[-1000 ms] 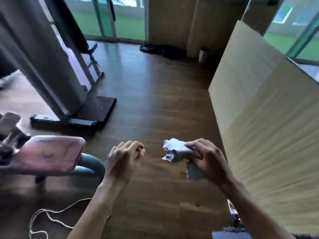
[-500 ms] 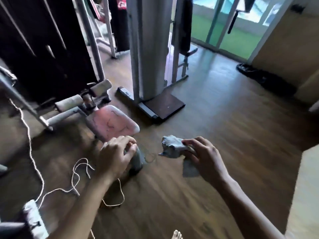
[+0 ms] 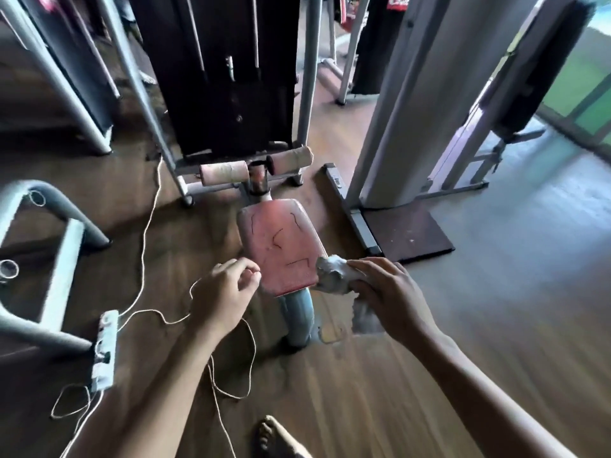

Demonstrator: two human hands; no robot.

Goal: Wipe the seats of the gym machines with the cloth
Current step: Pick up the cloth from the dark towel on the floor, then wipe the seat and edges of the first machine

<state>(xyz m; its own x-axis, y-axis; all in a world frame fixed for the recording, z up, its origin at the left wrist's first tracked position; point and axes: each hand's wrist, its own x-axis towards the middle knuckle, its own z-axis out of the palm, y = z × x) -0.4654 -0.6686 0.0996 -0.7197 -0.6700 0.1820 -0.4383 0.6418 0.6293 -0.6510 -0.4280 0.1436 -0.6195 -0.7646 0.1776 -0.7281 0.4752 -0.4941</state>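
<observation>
A worn red seat (image 3: pixel 281 247) with cracked padding stands on a pale blue post, straight ahead and below me. My right hand (image 3: pixel 388 295) grips a crumpled white cloth (image 3: pixel 334 274), which hangs at the seat's near right corner. Whether the cloth touches the seat cannot be told. My left hand (image 3: pixel 224 292) hovers at the seat's near left corner with its fingers loosely curled and nothing in it. Two padded rollers (image 3: pixel 258 166) sit behind the seat, in front of the black weight stack (image 3: pixel 228 74).
A white cord (image 3: pixel 145 246) snakes over the wooden floor on the left, near a grey metal frame (image 3: pixel 59 259). A white upright column (image 3: pixel 423 104) on a dark base plate (image 3: pixel 410 236) stands to the right. My bare foot (image 3: pixel 277 438) shows at the bottom.
The view has swung left, so the red seat now lies centred in front of me. Both hands have come to the seat's near corners, the cloth still in my right hand.
</observation>
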